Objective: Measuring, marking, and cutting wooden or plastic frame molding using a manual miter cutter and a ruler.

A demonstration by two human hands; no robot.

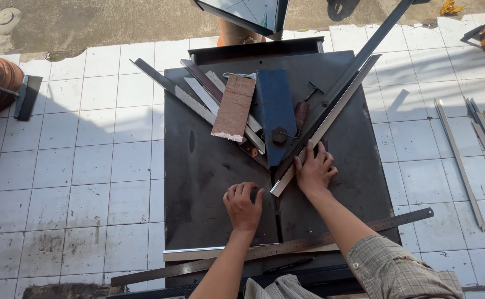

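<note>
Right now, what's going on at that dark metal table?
A person leans over a dark metal work table set on white floor tiles. Their right hand presses on a pale metal strip lying diagonally along a dark fence. Their left hand rests knuckles-down on the bare tabletop. A long steel ruler lies across the near edge, and a blue block and a brown board sit farther back.

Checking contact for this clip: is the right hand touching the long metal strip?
Touching. The head view shows the right hand with its fingers pressed flat on the metal strip.
</note>
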